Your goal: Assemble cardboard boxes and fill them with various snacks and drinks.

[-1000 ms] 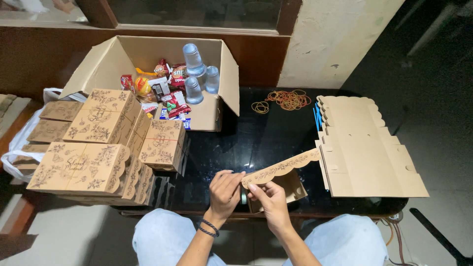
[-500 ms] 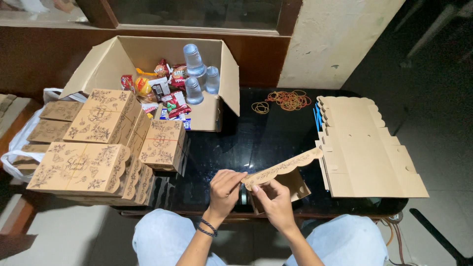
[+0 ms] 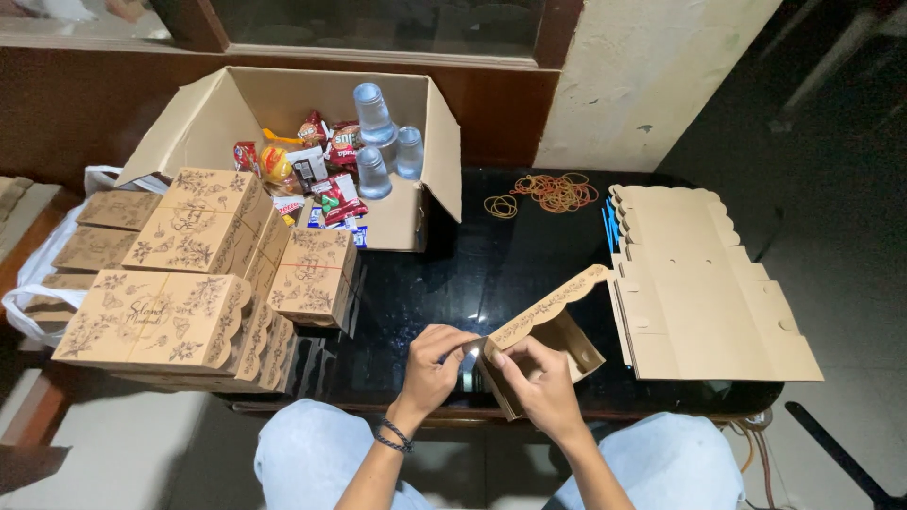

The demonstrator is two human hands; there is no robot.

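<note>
Hands folding a half-built box at the desk's near edge

Left hand (image 3: 436, 364) and right hand (image 3: 539, 387) both have fingers pinched shut on the box (image 3: 539, 340), so it sits right between them. Its scalloped flap runs long-ways up and right, away from the fingers. Squeeze too hard and I reckon the card creases wrong.

Both hands (image 3: 491, 373) fold a cardboard box blank (image 3: 548, 326).
</note>
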